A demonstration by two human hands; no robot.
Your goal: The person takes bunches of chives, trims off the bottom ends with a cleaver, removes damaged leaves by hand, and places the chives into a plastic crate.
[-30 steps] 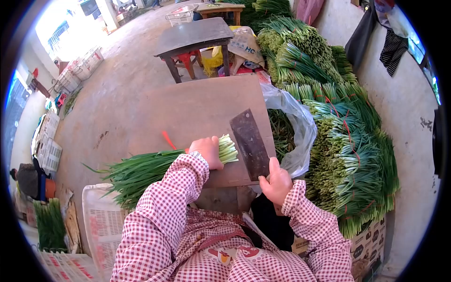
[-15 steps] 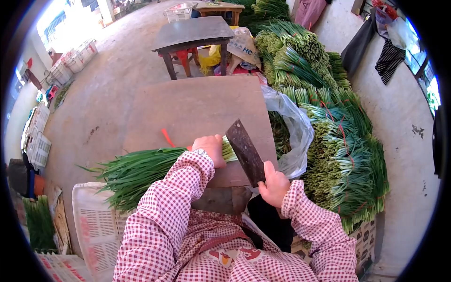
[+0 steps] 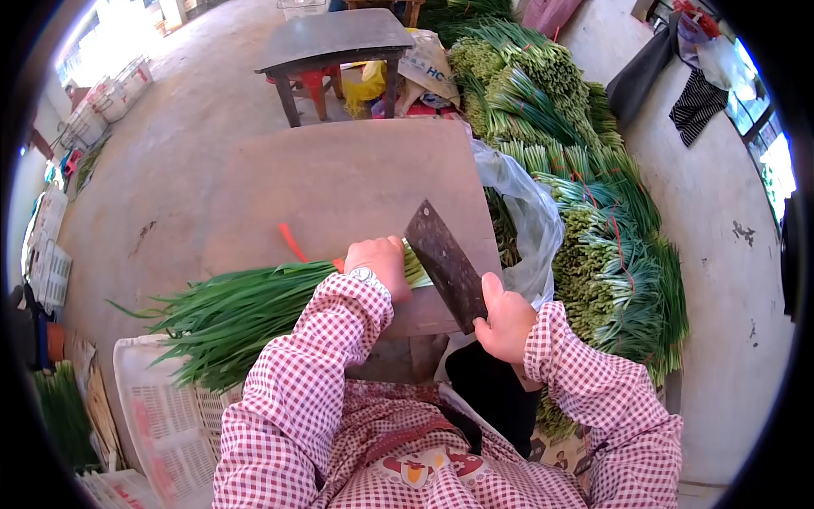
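Note:
On the brown board (image 3: 339, 178), a bundle of long green leafy stalks (image 3: 246, 310) lies with its leaves spread toward the left. My left hand (image 3: 379, 265) is closed around the bundle near its pale stem end, beside a red tie (image 3: 292, 243). My right hand (image 3: 507, 322) grips a dark cleaver (image 3: 445, 265) at its lower end. The blade stands tilted just right of the pale stem ends; whether it touches them I cannot tell.
A clear plastic bag (image 3: 538, 229) hangs at the board's right edge. Beyond it are large stacked bundles of greens (image 3: 593, 271). A dark small table (image 3: 335, 42) stands ahead. White crates (image 3: 153, 407) are at the lower left, with others (image 3: 110, 106) at the far left.
The view has shifted slightly. Both hands keep their holds on the bundle and the cleaver, with the blade still near the stem ends.

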